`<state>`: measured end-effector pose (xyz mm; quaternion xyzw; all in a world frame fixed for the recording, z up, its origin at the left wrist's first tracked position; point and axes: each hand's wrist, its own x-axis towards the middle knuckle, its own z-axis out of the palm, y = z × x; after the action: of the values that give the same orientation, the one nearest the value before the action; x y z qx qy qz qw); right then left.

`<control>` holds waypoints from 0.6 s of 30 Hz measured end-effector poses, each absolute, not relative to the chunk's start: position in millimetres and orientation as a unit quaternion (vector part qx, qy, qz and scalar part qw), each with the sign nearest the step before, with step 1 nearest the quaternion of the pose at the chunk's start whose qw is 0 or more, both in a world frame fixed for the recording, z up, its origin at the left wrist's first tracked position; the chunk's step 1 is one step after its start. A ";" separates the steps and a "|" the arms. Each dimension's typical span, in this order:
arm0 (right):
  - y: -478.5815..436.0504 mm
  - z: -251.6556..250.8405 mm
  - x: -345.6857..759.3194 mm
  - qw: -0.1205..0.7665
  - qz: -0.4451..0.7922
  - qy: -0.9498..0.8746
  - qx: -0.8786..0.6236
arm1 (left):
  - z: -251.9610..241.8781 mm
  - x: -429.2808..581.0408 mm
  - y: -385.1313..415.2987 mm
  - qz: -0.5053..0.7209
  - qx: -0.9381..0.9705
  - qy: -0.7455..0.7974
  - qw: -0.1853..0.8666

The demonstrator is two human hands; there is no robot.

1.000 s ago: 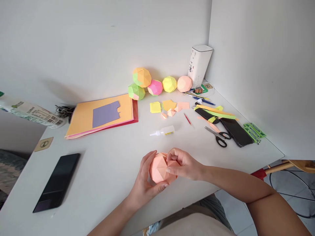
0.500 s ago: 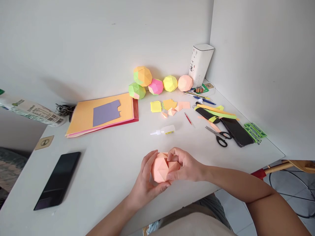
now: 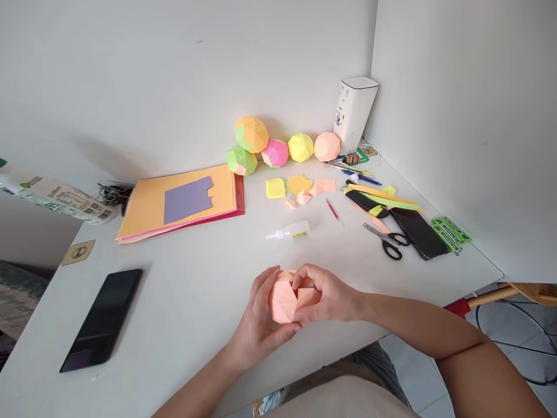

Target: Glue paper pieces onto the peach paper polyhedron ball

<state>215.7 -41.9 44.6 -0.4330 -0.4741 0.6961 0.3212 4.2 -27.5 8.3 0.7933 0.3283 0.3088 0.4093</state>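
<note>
A pink faceted paper ball [image 3: 283, 301] is held above the near part of the white desk. My left hand [image 3: 261, 316] curls round its left side and underside, fingers on top and thumb below. On the other side, my right hand [image 3: 328, 295] grips the ball's edge, index finger bent at an opening there and thumb against the lower facets. A folded flap shows between those fingers; the ball's inside is mostly hidden. Just beyond the hands lies a small glue bottle [image 3: 289, 231] on its side. Small folded pink paper pieces [image 3: 303, 198] rest farther back.
Several finished paper balls [image 3: 300, 147] line the back wall. Scissors [image 3: 389, 240], a black phone [image 3: 420, 233] and a red-handled tool [image 3: 332, 209] lie right. Coloured paper sheets [image 3: 148, 200], another dark phone [image 3: 102, 319] and a white bottle [image 3: 65, 197] are left.
The ball has turned slightly in my hands. My right index finger has shifted a little left over the opening. Everything on the desk stays where it was.
</note>
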 end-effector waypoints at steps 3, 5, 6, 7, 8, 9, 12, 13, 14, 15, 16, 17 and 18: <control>-42.0 45.4 215.7 0.319 0.705 -0.465 -0.431 | 9.0 4.1 -27.5 0.307 0.798 0.325 0.404; -42.2 45.9 215.4 0.320 0.711 -0.458 -0.428 | 9.4 3.9 -27.4 0.307 0.801 0.320 0.403; -42.3 46.1 215.3 0.320 0.714 -0.456 -0.425 | 9.5 3.8 -27.3 0.306 0.801 0.318 0.404; -42.3 46.2 215.2 0.320 0.715 -0.456 -0.423 | 9.5 3.8 -27.2 0.306 0.802 0.316 0.404; -42.3 46.3 215.2 0.321 0.713 -0.459 -0.423 | 9.5 3.7 -27.2 0.306 0.802 0.315 0.405; -42.3 46.3 215.4 0.324 0.707 -0.466 -0.423 | 9.4 3.7 -27.2 0.306 0.802 0.315 0.405; -42.9 45.8 216.2 0.335 0.682 -0.496 -0.421 | 9.2 4.0 -27.4 0.310 0.805 0.314 0.397; -43.5 45.3 216.5 0.337 0.673 -0.506 -0.421 | 9.4 4.5 -27.4 0.313 0.807 0.313 0.391; -44.4 44.8 216.6 0.339 0.662 -0.517 -0.423 | 9.8 5.1 -27.3 0.316 0.809 0.312 0.385; -45.5 44.1 216.5 0.342 0.648 -0.530 -0.426 | 10.4 5.8 -27.1 0.320 0.811 0.311 0.379; -46.8 43.3 216.2 0.350 0.627 -0.550 -0.428 | 11.0 6.4 -26.6 0.324 0.813 0.309 0.372; -48.1 42.5 215.5 0.365 0.596 -0.576 -0.424 | 11.6 6.8 -26.1 0.331 0.817 0.304 0.361; -49.3 41.8 214.5 0.388 0.554 -0.609 -0.414 | 11.8 6.6 -25.4 0.344 0.823 0.296 0.342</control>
<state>214.5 -49.3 41.8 -0.4145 -0.6091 0.5536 0.3882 6.6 -25.4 11.8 0.8232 0.2956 0.3435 0.3420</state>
